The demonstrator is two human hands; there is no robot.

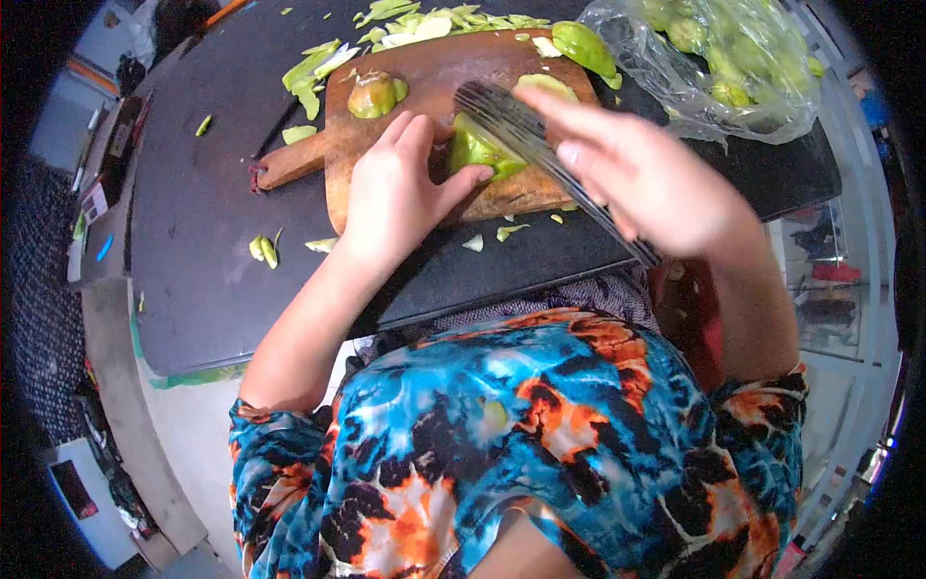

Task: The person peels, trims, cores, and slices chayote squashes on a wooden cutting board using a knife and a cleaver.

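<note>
My left hand (395, 188) presses on a green chayote piece (473, 150) on the wooden cutting board (434, 63), its thumb at the near edge of the piece. My right hand (646, 179), blurred by motion, is closed around a long dark, streaked knife (535, 145). The knife slants over the board, its far part beside or over the chayote piece; whether it touches cannot be made out. Another cut chayote piece (376, 95), with a brownish top, sits on the board's left part. A green chayote half (584, 48) lies at the far right corner.
Pale green slices and peelings (424, 27) lie heaped beyond the board on the black table (222, 261). A clear plastic bag (714, 72) with several green chayotes stands at the far right. Small scraps (262, 249) are scattered near the board's handle (289, 162).
</note>
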